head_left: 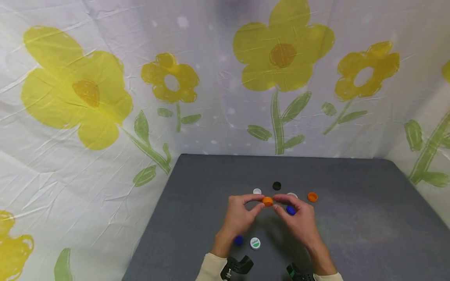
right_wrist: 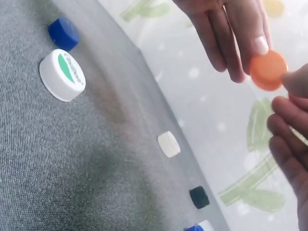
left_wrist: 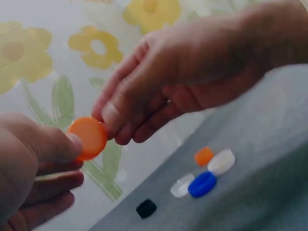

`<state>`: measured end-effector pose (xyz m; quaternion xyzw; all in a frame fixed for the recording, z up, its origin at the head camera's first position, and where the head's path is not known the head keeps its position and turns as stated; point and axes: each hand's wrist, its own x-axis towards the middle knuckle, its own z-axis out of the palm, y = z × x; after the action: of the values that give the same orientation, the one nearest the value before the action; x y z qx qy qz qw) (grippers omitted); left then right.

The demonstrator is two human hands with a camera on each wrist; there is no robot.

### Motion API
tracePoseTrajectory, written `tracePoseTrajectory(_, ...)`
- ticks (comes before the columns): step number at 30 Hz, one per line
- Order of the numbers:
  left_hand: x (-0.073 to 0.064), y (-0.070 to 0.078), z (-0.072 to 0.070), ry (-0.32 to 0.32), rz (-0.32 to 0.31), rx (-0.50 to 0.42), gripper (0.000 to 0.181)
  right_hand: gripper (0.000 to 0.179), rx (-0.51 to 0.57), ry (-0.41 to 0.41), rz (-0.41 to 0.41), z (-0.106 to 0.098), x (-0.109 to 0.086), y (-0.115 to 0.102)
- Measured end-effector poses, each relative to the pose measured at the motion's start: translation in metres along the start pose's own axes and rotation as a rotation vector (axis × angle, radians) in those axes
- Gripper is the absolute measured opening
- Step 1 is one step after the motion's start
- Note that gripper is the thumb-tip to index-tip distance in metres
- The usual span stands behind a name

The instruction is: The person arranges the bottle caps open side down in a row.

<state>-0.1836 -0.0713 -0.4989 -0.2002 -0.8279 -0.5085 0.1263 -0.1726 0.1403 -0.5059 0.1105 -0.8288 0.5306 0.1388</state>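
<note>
Your cap [head_left: 267, 201] at the lower centre of the head view is plain orange; the white cap [head_left: 255, 243] below it bears a green patch and lettering. Your table [head_left: 197, 222] is dark grey, your sleeves [head_left: 212, 268] cream, the whitish backdrop [head_left: 218, 117] patterned with yellow green-stemmed flowers.

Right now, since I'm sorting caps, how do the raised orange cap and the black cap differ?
Colour: the raised orange cap is bright; the black cap is very dark. Place: the orange one is pinched by the left hand; the black one lies on the table. Both look round.
</note>
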Motion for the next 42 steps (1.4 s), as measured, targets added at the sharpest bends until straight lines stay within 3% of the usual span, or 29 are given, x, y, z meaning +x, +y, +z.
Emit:
tracePoseTrajectory(5, 0.001, 0.002, -0.005, 0.005, -0.218, -0.225, 0.021, 0.035, -0.023, 0.054, -0.137, 0.001, 0.0, -0.001)
tracePoseTrajectory(8, 0.002, 0.003, -0.008, -0.013, -0.305, -0.315, 0.02, 0.043, -0.041, 0.062, -0.207, 0.002, 0.0, -0.002)
tracePoseTrajectory(12, 0.001, 0.003, -0.01, -0.053, -0.368, -0.389, 0.019, 0.048, -0.058, 0.048, -0.277, 0.004, 0.0, -0.004)
tracePoseTrajectory(16, 0.001, 0.003, -0.011, -0.092, -0.388, -0.392, 0.019, 0.044, -0.073, 0.049, -0.315, 0.005, 0.0, -0.002)
tracePoseTrajectory(21, 0.0, 0.004, -0.009, -0.099, -0.332, -0.351, 0.023, 0.042, -0.093, 0.084, -0.34, 0.004, -0.001, 0.001)
tracePoseTrajectory(26, -0.002, 0.004, -0.007, -0.102, -0.183, -0.286, 0.032, 0.04, -0.128, 0.101, -0.278, -0.001, -0.006, 0.0)
tracePoseTrajectory(30, -0.002, 0.005, -0.003, -0.143, -0.069, -0.215, 0.034, 0.036, -0.09, 0.069, -0.207, -0.007, -0.012, -0.001)
tracePoseTrajectory(33, -0.003, 0.007, 0.0, -0.159, -0.021, -0.171, 0.033, 0.033, -0.054, 0.043, -0.181, -0.011, -0.016, 0.0)
tracePoseTrajectory(38, -0.005, 0.009, 0.007, -0.176, 0.018, -0.048, 0.031, 0.033, -0.117, 0.014, -0.15, -0.017, -0.024, 0.003)
tracePoseTrajectory(42, -0.009, 0.01, 0.011, -0.255, 0.04, 0.055, 0.03, 0.035, -0.183, -0.024, -0.121, -0.019, -0.033, 0.008)
